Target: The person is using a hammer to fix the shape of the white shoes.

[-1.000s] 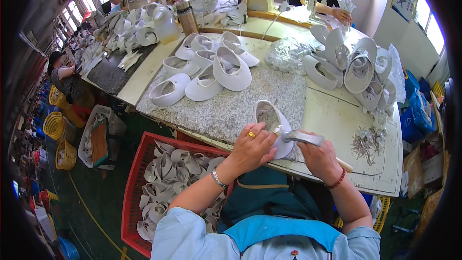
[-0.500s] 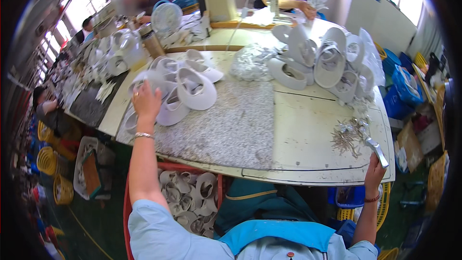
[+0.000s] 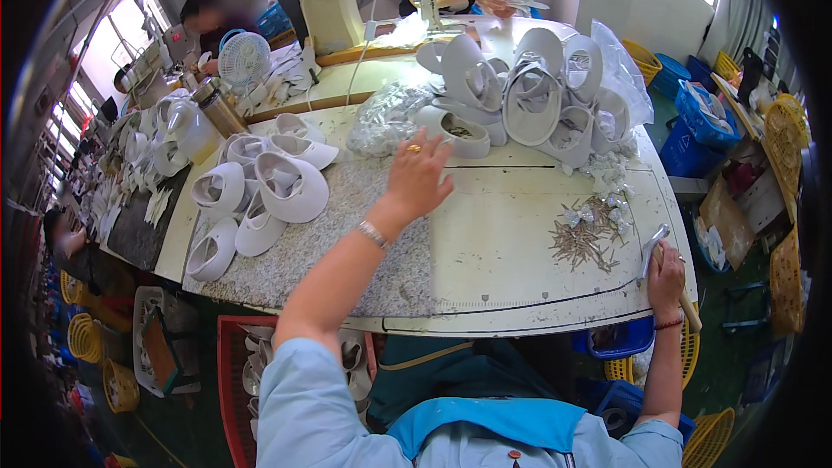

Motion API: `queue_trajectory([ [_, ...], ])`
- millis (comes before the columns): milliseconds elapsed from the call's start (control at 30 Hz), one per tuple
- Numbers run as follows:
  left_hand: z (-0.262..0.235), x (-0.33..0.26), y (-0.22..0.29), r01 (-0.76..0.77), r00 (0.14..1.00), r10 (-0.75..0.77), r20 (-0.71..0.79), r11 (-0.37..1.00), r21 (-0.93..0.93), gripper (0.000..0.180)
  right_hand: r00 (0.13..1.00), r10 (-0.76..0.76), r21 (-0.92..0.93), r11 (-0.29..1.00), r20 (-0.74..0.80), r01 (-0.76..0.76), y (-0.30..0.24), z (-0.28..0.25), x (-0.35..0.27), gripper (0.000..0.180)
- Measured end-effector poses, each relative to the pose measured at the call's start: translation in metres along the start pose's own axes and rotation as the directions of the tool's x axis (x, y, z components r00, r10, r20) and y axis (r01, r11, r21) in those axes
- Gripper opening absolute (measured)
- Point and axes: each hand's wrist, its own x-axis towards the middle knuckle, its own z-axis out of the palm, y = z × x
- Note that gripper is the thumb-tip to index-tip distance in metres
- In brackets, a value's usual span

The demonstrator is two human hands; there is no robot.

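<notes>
My left hand (image 3: 419, 178) reaches over the middle of the table with its fingers spread and nothing in them. Its fingertips overlap the near edge of a white shoe upper (image 3: 468, 146); whether they touch it I cannot tell. That upper lies at the front of a heap of white shoe uppers (image 3: 530, 108). Several more white uppers (image 3: 295, 195) stand grouped on the left of the grey speckled mat (image 3: 381, 243). At the table's right edge, my right hand (image 3: 666, 277) is closed round the wooden handle of a hammer (image 3: 653, 247), metal head pointing away from me.
Thin metal pins (image 3: 582, 238) lie scattered left of the hammer. Behind my left hand is a clear plastic bag (image 3: 381, 119). A sewing machine (image 3: 334, 4) stands at the back, with a co-worker's hand (image 3: 492, 0) beyond. Below the table's edge sits a red crate (image 3: 232, 381) of white pieces.
My left hand has left the left-hand group of uppers and swung right toward the heap. My right hand has turned the hammer, showing its wooden handle. The whole view has shifted.
</notes>
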Motion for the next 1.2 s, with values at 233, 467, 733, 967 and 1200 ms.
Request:
queue_trajectory([
  [233, 0.055, 0.050, 0.020, 0.177, 0.965, -0.151, 0.215, 0.978, -0.109, 0.038, 0.994, -0.097, -0.001, 0.995, -0.054, 0.097, -0.007, -0.001, -0.004, 0.033],
  [467, -0.041, 0.008, 0.059, -0.073, 0.962, 0.161, 0.219, 0.930, -0.360, 0.032, 0.994, -0.095, 0.040, 0.994, -0.062, 0.097, 0.000, -0.003, -0.002, 0.031],
  [733, -0.068, -0.064, 0.076, -0.066, 0.941, 0.176, 0.288, 0.933, -0.354, 0.030, 0.920, -0.200, 0.264, 0.918, -0.336, 0.296, -0.075, -0.016, 0.019, 0.037],
  [967, -0.067, -0.077, 0.089, -0.032, 0.967, 0.121, 0.223, 0.930, -0.367, 0.022, 0.852, -0.522, 0.662, 0.628, -0.033, 0.410, -0.246, 0.020, 0.041, 0.047],
  [1200, -0.115, -0.087, 0.058, -0.019, 0.946, 0.126, 0.298, 0.941, -0.338, 0.013, 0.866, -0.431, 0.813, 0.580, 0.255, 0.049, -0.236, 0.059, 0.073, 0.031],
])
